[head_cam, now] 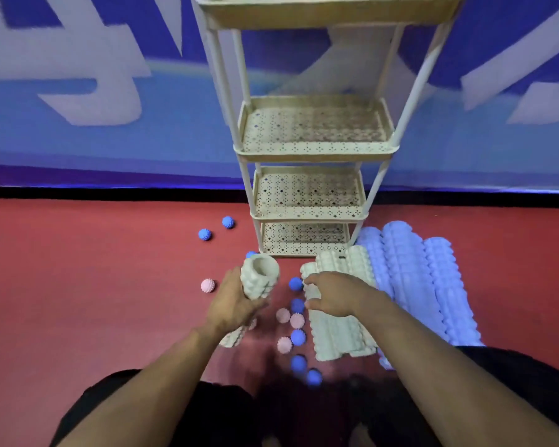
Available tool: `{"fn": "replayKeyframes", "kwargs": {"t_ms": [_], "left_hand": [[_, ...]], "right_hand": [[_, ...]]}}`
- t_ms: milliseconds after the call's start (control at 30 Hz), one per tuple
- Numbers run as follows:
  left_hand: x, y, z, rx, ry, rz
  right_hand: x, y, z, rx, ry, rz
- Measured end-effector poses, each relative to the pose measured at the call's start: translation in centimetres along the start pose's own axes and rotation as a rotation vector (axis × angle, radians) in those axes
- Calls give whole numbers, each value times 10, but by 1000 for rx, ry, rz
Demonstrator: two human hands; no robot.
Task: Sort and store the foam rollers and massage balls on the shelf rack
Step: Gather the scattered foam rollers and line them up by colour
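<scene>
Fig.: L hand (pixel 229 304) fingers grip a pale knobbed hollow foam roller (pixel 259 277), long axis toward the cream perforated shelf rack (pixel 313 150) just ahead. R hand (pixel 331 298) fingers spread, relaxed, over pale rollers (pixel 336 330) directly beneath.

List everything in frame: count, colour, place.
Shelf rack: one, cream, four perforated tiers visible, against the blue wall.
Held roller: one, cream, hollow, in left-hand grip, tilted end-up.
Cream rollers: at least three, on the floor before the rack, under the right hand.
Roller under left wrist: one, cream, mostly hidden.
Blue rollers: about three, pale blue, floor right of the cream ones.
Blue balls: about nine, spiky, scattered on the red floor.
Pink balls: four visible, spiky, floor.
Left hand: grips the held roller.
Right hand: fingers spread over the cream rollers.
</scene>
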State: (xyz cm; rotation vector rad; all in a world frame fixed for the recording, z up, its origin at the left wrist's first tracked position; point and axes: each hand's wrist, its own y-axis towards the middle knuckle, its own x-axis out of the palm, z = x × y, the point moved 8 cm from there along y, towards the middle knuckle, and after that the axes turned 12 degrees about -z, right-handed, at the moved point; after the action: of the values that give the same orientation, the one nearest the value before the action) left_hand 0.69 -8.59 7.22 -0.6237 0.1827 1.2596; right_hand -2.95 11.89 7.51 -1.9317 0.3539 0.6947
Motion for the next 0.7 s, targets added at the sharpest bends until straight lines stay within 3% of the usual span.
{"fn": "replayKeyframes", "kwargs": {"t_ms": [267,400,567,700], "left_hand": [[-9,-69,127,227,-418,151],[-9,-89,170,288,-570,157],[-4,-99,193,269,-726,155],[15,-83,195,185,-745,56]], "right_hand": [[-7,-114,-24,-73,134,110],[-4,-152,-24,-188,366,190],[-7,-184,-21,-276,571,319],[0,-183,3,-229,726,353]]}}
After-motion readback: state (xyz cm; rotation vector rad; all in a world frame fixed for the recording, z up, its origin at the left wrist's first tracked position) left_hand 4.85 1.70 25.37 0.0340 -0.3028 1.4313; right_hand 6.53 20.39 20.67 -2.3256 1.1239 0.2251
